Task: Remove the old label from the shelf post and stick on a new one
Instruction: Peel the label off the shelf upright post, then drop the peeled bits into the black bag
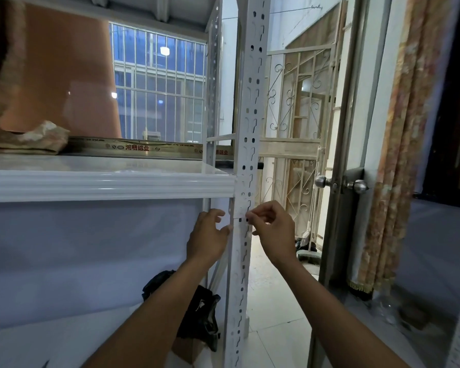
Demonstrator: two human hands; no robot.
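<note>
A: Label [241,208] on the shelf post [246,166], where are we seeing it?

B: We're seeing a white strip wrapped on the white slotted post, just under the shelf beam [109,185]. Its lower edge is sitting level with our fingertips. Whether this is the old one or the new one, we cannot tell.

A: Arms?

B: Both forearms are reaching up from the bottom of the frame, bare, converging on the post. Left hand [207,236] is coming in on the post's left side, right hand [272,232] on its front right.

A: How is the left hand doing?

B: It's half curled, fingers loosely bent, thumb and fingertips touching the post's left edge at the label's lower corner. We're not seeing it close round anything.

A: Right?

B: Right hand is pinching, thumb and forefinger pressed together at the label's bottom edge on the post face; other fingers are curling under. Whether the tips are actually gripping the label or only pressing on it, we cannot tell.

A: Any text?

B: Nothing readable on the label. A gold strip [133,147] is lying on the shelf behind, carrying red Chinese characters, "鸿朝铝业".

A: Else?

B: A black bag [197,306] is sitting low beside the post.
</note>
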